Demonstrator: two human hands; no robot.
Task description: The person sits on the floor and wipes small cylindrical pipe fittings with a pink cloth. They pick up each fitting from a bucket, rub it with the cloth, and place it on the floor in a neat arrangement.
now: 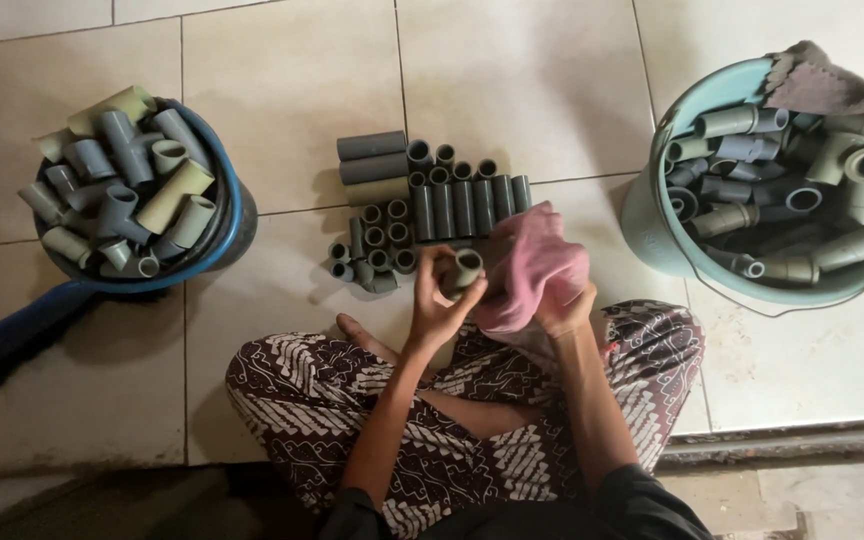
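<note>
My left hand (436, 300) grips a short grey pipe coupling (465, 270), its open end facing up. Right beside it, my right hand (564, 306) clutches a pink cloth (534, 266) that touches the coupling. Both hands hover above my crossed legs in patterned trousers (302, 385). On the floor just beyond them lie several grey pipe pieces (427, 205), some flat in rows and some standing on end.
A dark bucket with a blue rim (235, 205) at the left is heaped with grey and olive pipe fittings. At the right, a teal bucket (652, 225) holds more fittings, with a brownish rag (822, 85) draped on its rim. Beige tiles cover the floor (522, 80).
</note>
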